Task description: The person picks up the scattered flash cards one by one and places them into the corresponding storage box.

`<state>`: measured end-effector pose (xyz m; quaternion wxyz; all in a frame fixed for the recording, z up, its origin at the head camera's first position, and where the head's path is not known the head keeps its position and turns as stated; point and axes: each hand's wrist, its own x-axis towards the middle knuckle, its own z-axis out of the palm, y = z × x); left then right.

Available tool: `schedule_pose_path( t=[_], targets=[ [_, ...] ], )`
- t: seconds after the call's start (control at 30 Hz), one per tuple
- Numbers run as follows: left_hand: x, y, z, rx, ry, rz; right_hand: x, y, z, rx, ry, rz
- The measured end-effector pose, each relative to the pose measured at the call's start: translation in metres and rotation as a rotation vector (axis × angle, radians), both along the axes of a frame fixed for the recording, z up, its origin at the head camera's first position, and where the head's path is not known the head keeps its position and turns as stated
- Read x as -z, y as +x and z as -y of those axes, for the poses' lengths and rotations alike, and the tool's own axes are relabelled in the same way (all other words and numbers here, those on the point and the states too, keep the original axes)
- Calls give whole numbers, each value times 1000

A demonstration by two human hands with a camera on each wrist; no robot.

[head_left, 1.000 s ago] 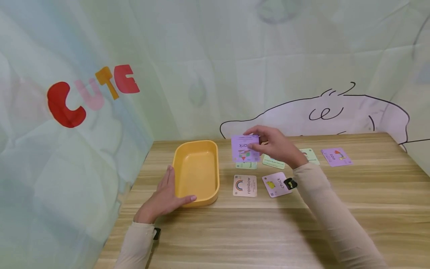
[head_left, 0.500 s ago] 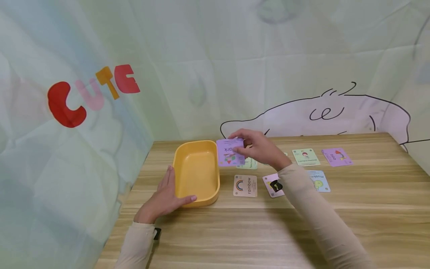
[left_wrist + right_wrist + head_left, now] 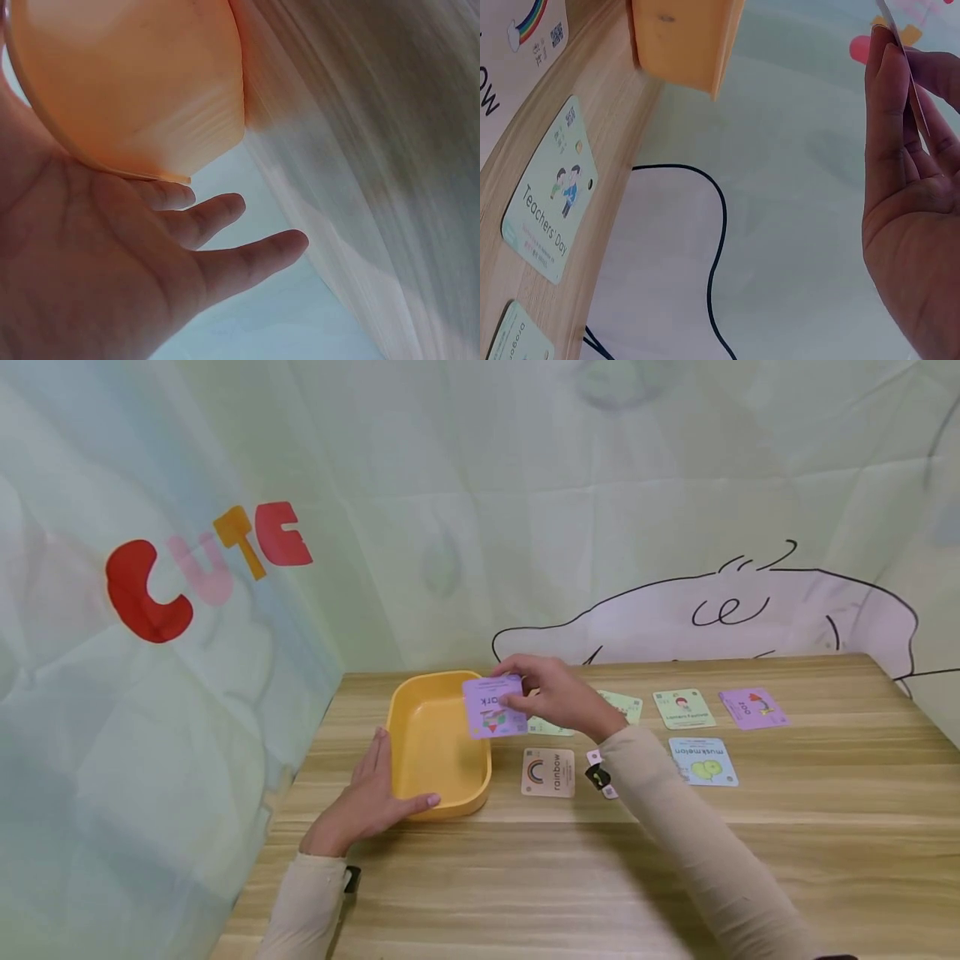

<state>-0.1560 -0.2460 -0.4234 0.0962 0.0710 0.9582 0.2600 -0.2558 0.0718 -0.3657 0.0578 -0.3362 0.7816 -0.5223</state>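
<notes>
My right hand [image 3: 558, 696] pinches a purple flash card [image 3: 491, 720] between thumb and fingers, above the right rim of a yellow tray [image 3: 483, 789]. The letters "ark" show upside down on the card; the thumb covers the rest. In the right wrist view the card [image 3: 907, 64] appears edge-on, apart from the tray [image 3: 686, 45]. My left hand [image 3: 367, 797] rests against the tray's left near corner, its fingers nearly straight along the outside and its thumb over the near rim. In the left wrist view the tray [image 3: 127, 82] touches the palm, fingers loosely spread.
Several flash cards lie right of the tray on the wooden table [image 3: 480, 885]: a rainbow card [image 3: 547, 772], a muskmelon card [image 3: 703, 762], a zoo card [image 3: 753, 708] and a green card [image 3: 685, 708]. The right arm partly hides others. A printed curtain [image 3: 420, 527] hangs behind.
My right hand has carried the purple card leftward, from over the green cards to the tray's right rim. The muskmelon card has come into view from behind the arm. My left hand stays put.
</notes>
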Motion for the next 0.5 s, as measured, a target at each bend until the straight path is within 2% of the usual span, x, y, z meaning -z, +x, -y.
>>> schedule_pose_path(
  t=[0.13,0.5],
  targets=[
    [1,0,0,-1,-4,-6,0,1,7,-23,10,-10],
    [2,0,0,0,-1,-7,5,3,23,-25,28,-24]
  ],
)
